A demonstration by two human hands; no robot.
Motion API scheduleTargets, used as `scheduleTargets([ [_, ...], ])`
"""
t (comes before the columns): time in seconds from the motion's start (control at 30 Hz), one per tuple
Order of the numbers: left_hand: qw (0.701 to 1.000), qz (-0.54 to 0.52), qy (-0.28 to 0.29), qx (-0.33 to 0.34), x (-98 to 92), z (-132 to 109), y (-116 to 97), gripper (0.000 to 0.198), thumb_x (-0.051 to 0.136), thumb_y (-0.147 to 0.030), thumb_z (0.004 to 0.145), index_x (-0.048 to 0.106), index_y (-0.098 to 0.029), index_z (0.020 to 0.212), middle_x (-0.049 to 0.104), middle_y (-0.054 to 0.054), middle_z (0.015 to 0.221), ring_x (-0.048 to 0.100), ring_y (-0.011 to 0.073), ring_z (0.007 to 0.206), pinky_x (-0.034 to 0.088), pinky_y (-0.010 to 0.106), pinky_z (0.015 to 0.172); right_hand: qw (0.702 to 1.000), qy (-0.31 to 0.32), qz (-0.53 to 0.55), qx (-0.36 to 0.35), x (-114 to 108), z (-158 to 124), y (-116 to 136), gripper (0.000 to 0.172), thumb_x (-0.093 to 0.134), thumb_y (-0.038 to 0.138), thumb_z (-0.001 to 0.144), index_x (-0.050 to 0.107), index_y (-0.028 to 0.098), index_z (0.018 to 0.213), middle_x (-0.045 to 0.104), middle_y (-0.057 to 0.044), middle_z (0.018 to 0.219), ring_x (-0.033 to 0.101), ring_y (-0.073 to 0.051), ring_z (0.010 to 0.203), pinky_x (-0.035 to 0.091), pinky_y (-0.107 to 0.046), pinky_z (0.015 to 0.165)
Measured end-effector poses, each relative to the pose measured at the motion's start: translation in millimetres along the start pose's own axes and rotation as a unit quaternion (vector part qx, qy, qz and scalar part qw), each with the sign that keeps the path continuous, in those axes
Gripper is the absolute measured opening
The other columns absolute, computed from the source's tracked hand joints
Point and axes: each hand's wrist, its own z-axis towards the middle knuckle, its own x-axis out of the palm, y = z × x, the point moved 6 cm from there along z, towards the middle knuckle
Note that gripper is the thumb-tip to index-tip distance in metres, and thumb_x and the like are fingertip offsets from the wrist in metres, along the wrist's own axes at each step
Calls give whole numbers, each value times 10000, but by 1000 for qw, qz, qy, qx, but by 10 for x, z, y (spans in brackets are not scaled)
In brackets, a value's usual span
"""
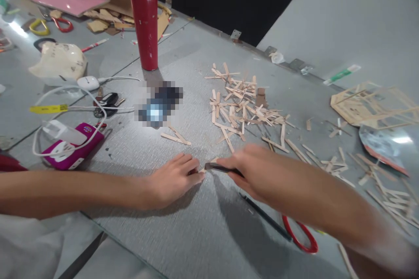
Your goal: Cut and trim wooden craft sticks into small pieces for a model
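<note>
My left hand [172,179] rests on the grey table with its fingertips pinched together on a small light wooden stick piece [203,171], mostly hidden by the fingers. My right hand [250,168] is closed around a dark, narrow, blade-like tool [218,166]. The tool's tip meets the wood beside my left fingertips; its exact kind is unclear. Under my right forearm lie a thin black stick-shaped tool [265,217] and a red scissor-like handle [304,240], partly covered. Beyond my hands spreads a loose pile of short wooden sticks [240,107].
A red metal bottle [145,30] stands at the back. Left are a phone [157,111], keys [108,103], a magenta power bank [77,150] and white cables. A wooden stick frame [369,104] and a plastic packet [384,148] lie at right.
</note>
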Motion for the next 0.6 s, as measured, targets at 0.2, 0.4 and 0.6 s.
scheduleTargets([
  [0.2, 1000, -6, -3, 27, -39, 11, -35, 229, 466, -116, 1017, 670, -137, 1119, 625, 92, 973, 530, 231, 907, 441, 355, 816, 999, 9, -29, -12, 365, -488, 136, 412, 377, 219, 1064, 684, 225, 1339, 657, 0, 629, 598, -142, 503, 447, -256, 517],
  [0.4, 996, -33, -59, -50, -143, 36, 36, 209, 499, -191, 1051, 697, -143, 1006, 632, 52, 887, 548, 206, 841, 439, 357, 799, 992, -81, -101, -16, 643, -788, 410, 454, 317, 109, 1053, 575, 51, 1422, 694, -64, 772, 611, -152, 490, 496, -287, 466],
  [0.6, 989, -56, -61, -126, -207, 79, 144, 255, 493, -175, 1041, 696, -157, 886, 613, 70, 920, 568, 230, 926, 477, 361, 839, 991, -77, -109, -21, 855, -830, 438, 443, 347, 35, 1012, 663, 96, 1317, 765, -143, 1050, 720, -187, 766, 593, -267, 561],
])
